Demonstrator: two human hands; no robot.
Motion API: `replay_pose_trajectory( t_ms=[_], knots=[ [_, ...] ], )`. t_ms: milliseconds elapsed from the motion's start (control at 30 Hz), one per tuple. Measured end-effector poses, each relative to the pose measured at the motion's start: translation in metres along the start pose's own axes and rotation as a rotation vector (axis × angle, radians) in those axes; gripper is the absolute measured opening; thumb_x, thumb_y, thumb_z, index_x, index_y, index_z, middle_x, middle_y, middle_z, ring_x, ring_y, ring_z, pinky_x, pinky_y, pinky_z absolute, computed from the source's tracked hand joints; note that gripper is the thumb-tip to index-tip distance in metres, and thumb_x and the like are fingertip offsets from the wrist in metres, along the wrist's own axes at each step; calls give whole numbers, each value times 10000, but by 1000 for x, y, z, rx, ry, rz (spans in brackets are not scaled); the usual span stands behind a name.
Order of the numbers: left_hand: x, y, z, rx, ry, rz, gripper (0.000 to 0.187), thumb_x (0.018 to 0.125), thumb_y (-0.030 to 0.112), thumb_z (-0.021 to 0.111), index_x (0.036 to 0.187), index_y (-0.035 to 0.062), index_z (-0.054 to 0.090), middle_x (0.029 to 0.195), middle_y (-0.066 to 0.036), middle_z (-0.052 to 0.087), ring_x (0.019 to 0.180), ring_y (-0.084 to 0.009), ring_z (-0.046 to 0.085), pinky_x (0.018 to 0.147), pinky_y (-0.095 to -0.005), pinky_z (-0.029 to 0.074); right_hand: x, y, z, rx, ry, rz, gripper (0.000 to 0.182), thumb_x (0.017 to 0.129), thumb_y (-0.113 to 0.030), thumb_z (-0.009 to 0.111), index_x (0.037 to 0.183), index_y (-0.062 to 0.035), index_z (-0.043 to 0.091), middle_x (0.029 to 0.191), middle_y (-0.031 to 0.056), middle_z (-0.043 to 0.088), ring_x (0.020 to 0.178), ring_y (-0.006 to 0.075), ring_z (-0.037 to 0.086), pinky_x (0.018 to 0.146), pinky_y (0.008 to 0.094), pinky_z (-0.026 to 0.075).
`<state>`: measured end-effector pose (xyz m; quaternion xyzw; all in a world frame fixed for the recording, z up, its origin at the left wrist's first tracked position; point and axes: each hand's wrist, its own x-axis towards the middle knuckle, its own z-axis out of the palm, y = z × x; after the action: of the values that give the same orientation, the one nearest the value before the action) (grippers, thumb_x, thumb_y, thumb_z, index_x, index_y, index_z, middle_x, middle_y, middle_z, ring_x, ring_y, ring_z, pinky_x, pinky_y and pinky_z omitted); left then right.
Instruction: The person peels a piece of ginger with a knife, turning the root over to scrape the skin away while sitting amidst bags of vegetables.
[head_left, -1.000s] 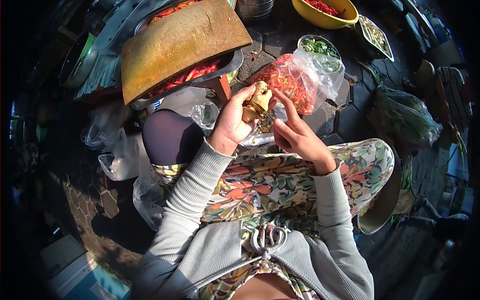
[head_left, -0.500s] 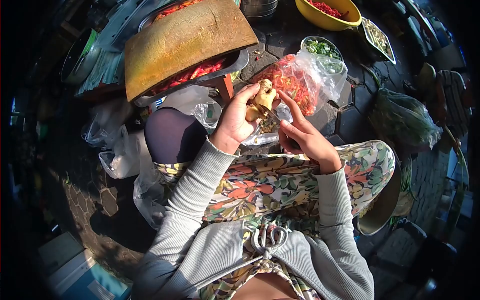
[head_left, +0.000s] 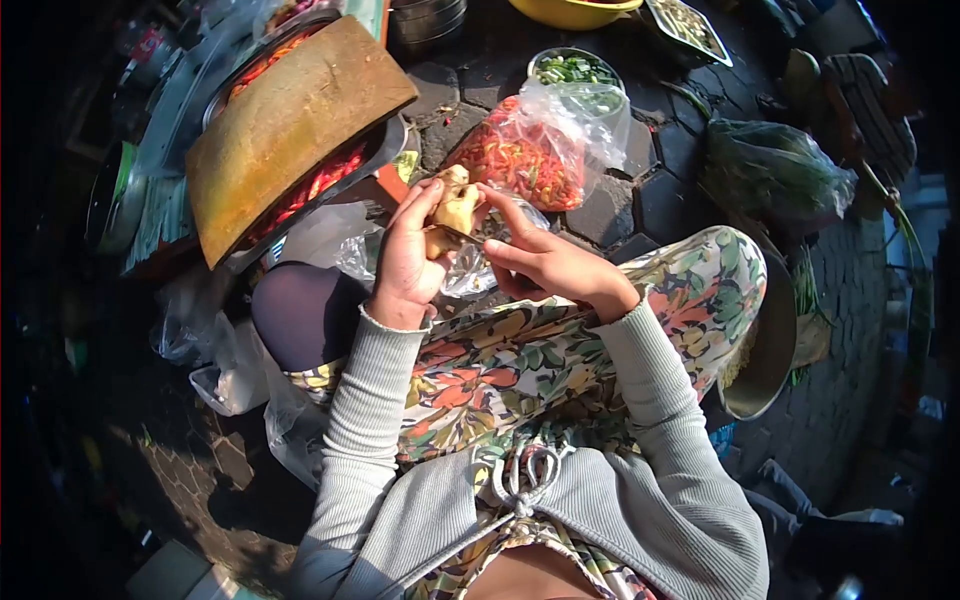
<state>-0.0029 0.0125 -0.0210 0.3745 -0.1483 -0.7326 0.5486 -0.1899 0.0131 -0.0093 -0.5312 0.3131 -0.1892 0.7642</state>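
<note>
Two hands meet over the lap. The left hand (head_left: 405, 262) curls tight around a knobby ginger root (head_left: 452, 207), holding it up at about 12 o'clock from the knees. The right hand (head_left: 545, 265) pinches a small knife (head_left: 470, 238), its thin blade touching the root's lower side. To peel well, I think the blade should stay flat and scrape lightly, with the thumb kept out of its way. A bag of red chilies (head_left: 530, 160) lies at 1 o'clock from the root.

Left hand (head_left: 408, 262) gripping ginger root (head_left: 452, 208), right hand (head_left: 545, 265) just beside it, fingers pinched on thin blade against ginger. Bag of chillies (head_left: 527, 160) just beyond ginger; wooden board (head_left: 290, 125) left of ginger, over tray.
</note>
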Motion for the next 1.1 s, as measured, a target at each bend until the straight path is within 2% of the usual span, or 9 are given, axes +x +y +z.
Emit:
replay_pose_trajectory(
  t_ms=[100, 333, 533, 600, 667, 733, 800, 1000, 1100],
  knots=[
    [-5, -1, 12, 156, 54, 213, 213, 950, 184, 472, 1070, 12, 505, 1059, -154, 591, 1006, -262, 604, 931, -432, 491, 0, 3, -5, 154, -82, 21, 699, 955, -291, 469, 1457, -161, 0, 623, 12, 478, 485, 81, 425, 419, 216, 332],
    [2, -15, 11, 378, 125, 515, 282, 959, 187, 459, 1157, -13, 458, 1150, -178, 549, 1071, -305, 572, 948, -414, 478, -4, -1, -3, 130, -90, -43, 755, 948, -278, 486, 1458, -161, -59, 646, 10, 487, 543, 81, 451, 455, 219, 339],
    [2, -17, 13, 245, 222, 612, 252, 968, 192, 432, 1117, -10, 449, 1096, -176, 545, 1004, -307, 583, 928, -427, 482, -16, -14, -7, 22, 56, -262, 682, 903, -297, 594, 1447, -153, 209, 747, -8, 503, 614, 59, 454, 517, 204, 342],
    [4, -21, 19, 191, 287, 699, 219, 974, 170, 416, 1109, -2, 437, 1116, -169, 522, 996, -302, 586, 928, -430, 481, -2, -1, -14, -96, 263, -405, 751, 835, -97, 675, 1431, -95, 218, 901, 53, 610, 798, 69, 581, 652, 206, 462],
    [3, -25, 24, 204, 250, 760, 240, 978, 197, 420, 1126, 8, 409, 1123, -164, 517, 984, -301, 598, 912, -392, 481, -1, -7, -5, 69, 449, -388, 779, 785, 32, 678, 1413, -77, 231, 957, 94, 632, 888, 118, 615, 748, 225, 498],
    [3, -29, 25, 249, 234, 807, 260, 977, 205, 423, 1146, 7, 412, 1126, -156, 512, 1008, -297, 581, 896, -387, 485, 9, 5, -3, 271, 507, -408, 819, 741, 69, 693, 1395, -82, 225, 837, 80, 637, 753, 90, 606, 615, 218, 486],
    [4, -33, 26, 287, 223, 853, 268, 977, 218, 424, 1144, 10, 400, 1123, -164, 511, 999, -289, 585, 890, -379, 485, 17, 11, 4, 192, 527, -509, 827, 738, 89, 664, 1399, -85, 198, 874, 108, 654, 702, 93, 620, 548, 185, 473],
    [3, -42, 28, 461, 224, 921, 260, 997, 189, 362, 1176, 1, 352, 1109, -165, 506, 994, -232, 567, 850, -332, 464, 24, 21, 22, 97, 658, -572, 891, 665, 52, 730, 1391, -98, 235, 858, 68, 667, 613, 27, 566, 479, 154, 388],
    [2, -46, 32, 490, 225, 981, 273, 996, 171, 354, 1199, -10, 338, 1116, -174, 496, 990, -225, 559, 846, -327, 465, 27, 26, 24, 34, 760, -569, 963, 639, 17, 775, 1404, -109, 205, 764, 19, 670, 493, -1, 443, 452, 150, 327]
  ],
)
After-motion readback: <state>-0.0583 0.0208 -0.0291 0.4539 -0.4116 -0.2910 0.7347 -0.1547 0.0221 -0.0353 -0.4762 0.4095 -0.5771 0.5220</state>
